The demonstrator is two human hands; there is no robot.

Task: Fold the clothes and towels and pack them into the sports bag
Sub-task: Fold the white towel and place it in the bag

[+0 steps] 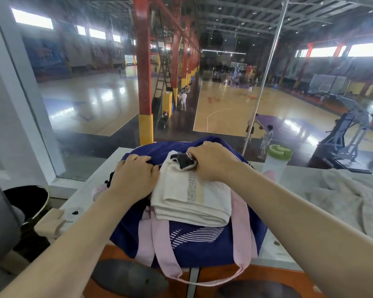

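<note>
A navy sports bag (194, 239) with pink straps and white stripes stands on the ledge in front of me. A folded white towel (192, 196) with a grey patterned band lies on top of its opening. My right hand (211, 162) is closed on a small dark grey and white cloth (184, 161) at the towel's far end. My left hand (134, 177) rests on the bag's left edge, fingers curled against the towel's side. Whether the left hand grips the bag fabric is hard to tell.
A pale grey garment (340, 196) lies crumpled on the white ledge (293, 250) to the right. A clear bottle with a green lid (277, 160) stands behind the bag. A black bin (28, 203) sits low left. A glass wall overlooks a basketball hall.
</note>
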